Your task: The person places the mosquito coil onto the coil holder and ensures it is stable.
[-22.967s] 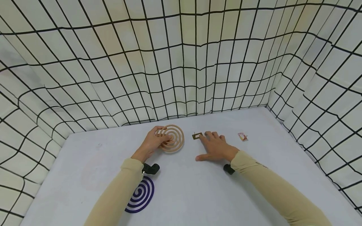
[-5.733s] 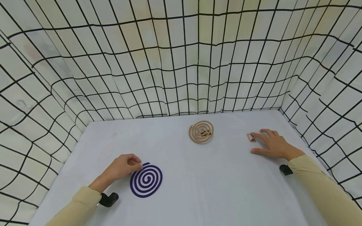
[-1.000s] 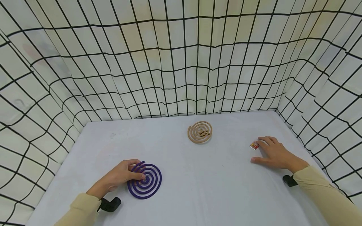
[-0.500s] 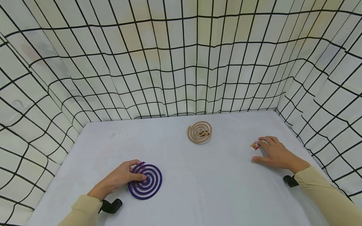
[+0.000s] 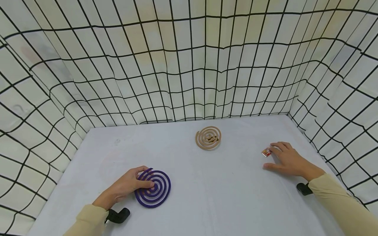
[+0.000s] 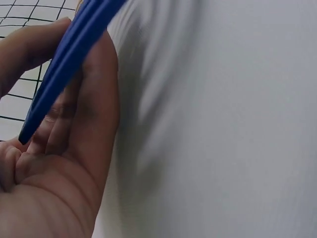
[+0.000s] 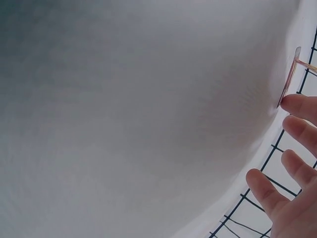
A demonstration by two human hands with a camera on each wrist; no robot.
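My left hand [image 5: 125, 185] pinches a purple mosquito coil [image 5: 164, 190] on its left side, thumb on top and fingers beneath. In the left wrist view the coil [image 6: 74, 64] appears edge-on, tilted and raised off the table. My right hand [image 5: 290, 164] rests at the right, fingers spread and fairly straight. Its index fingertip touches a small red-and-yellow printed metal coil stand [image 5: 266, 152]. The right wrist view shows a raised tab on this stand [image 7: 289, 77]. A tan mosquito coil [image 5: 203, 145] lies over a brass-coloured stand [image 5: 213, 139] at the back middle.
A white cloth covers the table [image 5: 203, 193]. Black netting [image 5: 189, 70] over white walls closes off the back and both sides. A black wrist camera [image 5: 118, 215] juts out beneath the left wrist, another [image 5: 304, 189] beneath the right.
Since the oldest frame, the tan coil has left my left hand for the brass stand. My left hand has taken hold of the purple coil. The printed stand has turned and shifted nearer.
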